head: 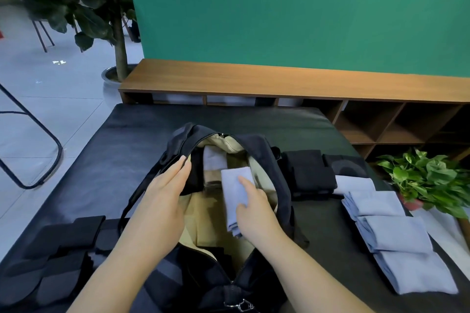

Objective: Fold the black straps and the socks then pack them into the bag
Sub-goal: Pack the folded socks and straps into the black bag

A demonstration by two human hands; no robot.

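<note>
Sock (235,194) folded, over open bag (267,150), pinched in right hand (254,208); left hand (162,201), fingers straight, holding rim back; best laid flat beside far sock (213,159), fold kept shut; more socks (391,234) waiting right.

Matt black cloth bag (264,150), soft blue knit socks (396,234), glossy table (106,165).

Even, soft indoor light is seen; faint glare lies on the black table (122,160) — beyond it, edges are bowed and slightly blurred.
</note>
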